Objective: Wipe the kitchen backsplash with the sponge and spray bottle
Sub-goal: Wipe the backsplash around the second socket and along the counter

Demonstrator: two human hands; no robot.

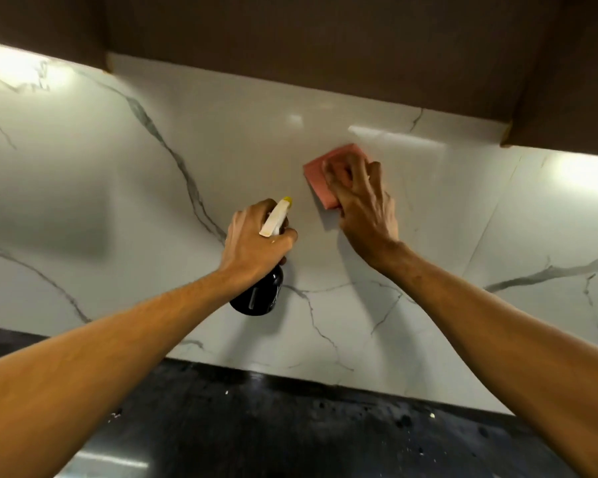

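The white marble backsplash [125,188] with grey veins fills the middle of the view. My right hand [363,201] presses a pink sponge [316,174] flat against it, high up and just below the cabinet; my fingers cover most of the sponge. To the left and lower, my left hand [256,243] grips a spray bottle [259,294] by its neck. The bottle has a black body and a cream trigger head with a yellow nozzle tip [287,200] pointing toward the wall.
Dark brown upper cabinets [325,46] overhang the backsplash, with lit strips under them at both sides. A black speckled countertop [256,426] runs along the bottom, with small light crumbs on it.
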